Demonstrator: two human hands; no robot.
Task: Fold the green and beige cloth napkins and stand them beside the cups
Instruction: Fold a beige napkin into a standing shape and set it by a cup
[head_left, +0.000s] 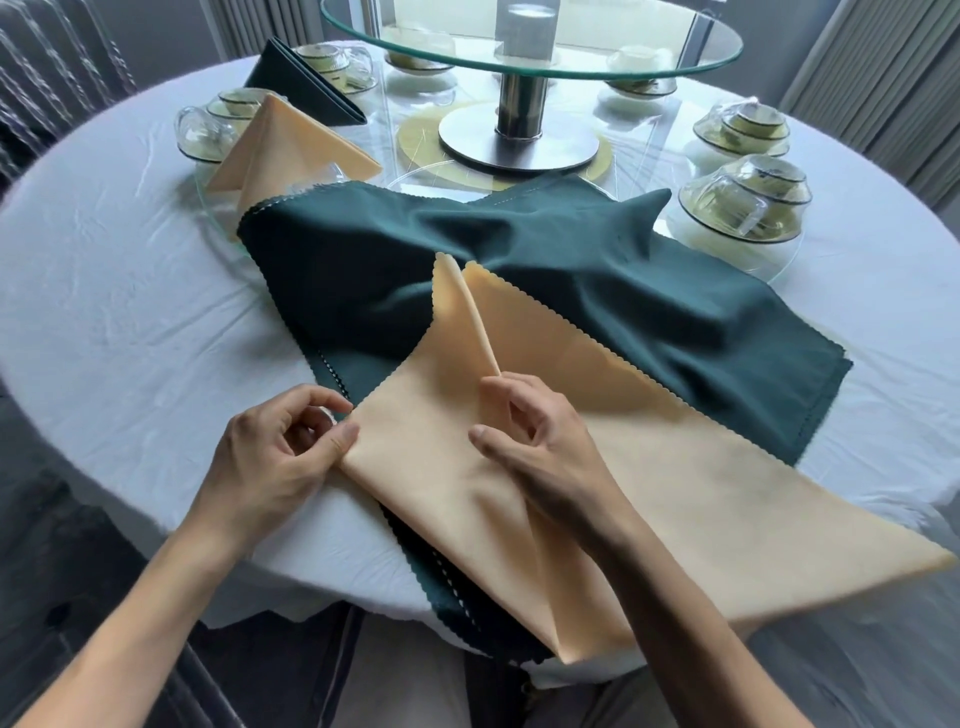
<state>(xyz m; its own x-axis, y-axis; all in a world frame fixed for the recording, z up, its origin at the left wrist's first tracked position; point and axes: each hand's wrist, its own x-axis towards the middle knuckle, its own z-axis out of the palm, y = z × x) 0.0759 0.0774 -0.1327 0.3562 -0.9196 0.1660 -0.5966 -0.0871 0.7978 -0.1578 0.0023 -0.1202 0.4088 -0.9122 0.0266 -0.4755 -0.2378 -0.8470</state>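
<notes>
A person folds a beige napkin (649, 467) at a round tabletop (130, 312) covered in a white cloth, seen from a head-worn camera. The left hand (280, 447) pinches the napkin's left corner between thumb and curled fingers, just at the near edge of the tabletop. The right hand (530, 441) rests on the middle of the beige cloth, thumb pressed flat and curled fingers pinching a raised fold that runs up to a scalloped point. The beige napkin lies across an unfolded green napkin (467, 260), which is spread rumpled beneath it and hangs over the near edge. Farther back on the left, a folded beige napkin (291, 150) stands as a peaked triangle just beside a set of stacked cups (218, 124) under clear wrap, and a folded dark green napkin (306, 88) stands behind it beside another cup set (337, 62). Two more wrapped cup sets (743, 208) sit at right. A glass turntable (530, 47) on a metal pedestal (519, 109) fills the centre.
</notes>
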